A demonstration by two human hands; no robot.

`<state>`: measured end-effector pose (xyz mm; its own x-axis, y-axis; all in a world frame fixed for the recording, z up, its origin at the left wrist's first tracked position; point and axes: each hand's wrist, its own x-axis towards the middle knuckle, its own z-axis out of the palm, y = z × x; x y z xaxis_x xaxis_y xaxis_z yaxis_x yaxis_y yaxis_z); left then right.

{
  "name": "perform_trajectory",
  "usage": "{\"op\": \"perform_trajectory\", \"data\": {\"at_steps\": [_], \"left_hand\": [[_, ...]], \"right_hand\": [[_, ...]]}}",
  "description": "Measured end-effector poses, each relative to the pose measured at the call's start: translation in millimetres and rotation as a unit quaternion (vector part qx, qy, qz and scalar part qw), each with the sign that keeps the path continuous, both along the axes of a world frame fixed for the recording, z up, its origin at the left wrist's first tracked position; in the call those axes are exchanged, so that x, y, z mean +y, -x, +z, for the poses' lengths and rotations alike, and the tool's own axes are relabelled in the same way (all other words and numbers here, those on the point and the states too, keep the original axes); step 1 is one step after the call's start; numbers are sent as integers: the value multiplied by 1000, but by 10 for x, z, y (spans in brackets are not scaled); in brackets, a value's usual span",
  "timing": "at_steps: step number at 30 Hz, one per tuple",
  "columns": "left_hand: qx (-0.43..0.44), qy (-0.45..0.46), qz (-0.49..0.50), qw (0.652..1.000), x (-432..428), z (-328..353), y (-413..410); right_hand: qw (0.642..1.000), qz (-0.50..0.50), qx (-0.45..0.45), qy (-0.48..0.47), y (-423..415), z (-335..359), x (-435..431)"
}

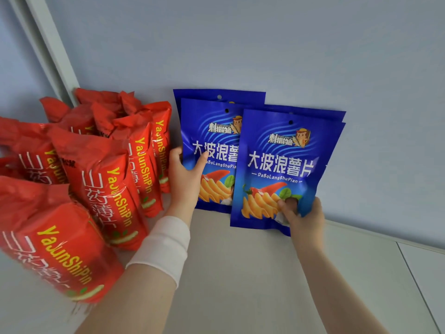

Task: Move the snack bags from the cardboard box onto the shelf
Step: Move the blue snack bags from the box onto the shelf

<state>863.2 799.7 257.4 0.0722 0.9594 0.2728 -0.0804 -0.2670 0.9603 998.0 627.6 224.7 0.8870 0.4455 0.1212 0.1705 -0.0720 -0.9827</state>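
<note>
Left hand (185, 175) fingers gripping rear blue bag (212, 145), right hand (302, 219) pinching front blue bag (281, 165)

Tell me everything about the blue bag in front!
The front blue bag is shiny plastic with white writing, a cartoon animal, wavy chips, a red chili and a hang hole on top. It stands upright on the shelf, overlapping other blue bags. The right hand pinches its bottom corner.

Pale blue wall (265, 44) behind; white upright post (51, 48) at left corner; soft, even light throughout.
</note>
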Motion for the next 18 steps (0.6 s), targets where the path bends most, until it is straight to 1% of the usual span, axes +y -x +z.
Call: {"op": "perform_trajectory", "data": {"at_steps": [3, 6, 8, 11, 13, 16, 18], "left_hand": [[28, -25, 29, 999, 10, -104, 4], [47, -61, 54, 996, -20, -191, -6], [89, -104, 88, 987, -117, -220, -5], [174, -198, 142, 954, -341, -217, 19], [222, -228, 147, 937, -485, -194, 67], [321, -257, 89, 907, -732, -170, 230], [409, -262, 51, 873, -973, -192, 427]], "right_hand": [[1000, -23, 3, 4, 20, -10, -1], [1000, -26, -8, -11, 34, -32, -22], [999, -38, -34, -9, 38, -69, -40], [995, -69, -66, 15, 76, -103, -66], [990, -88, -96, 51, 132, -137, -85], [977, -139, -137, 84, 319, -87, -231], [965, -121, -191, 129, 508, -45, -441]]}}
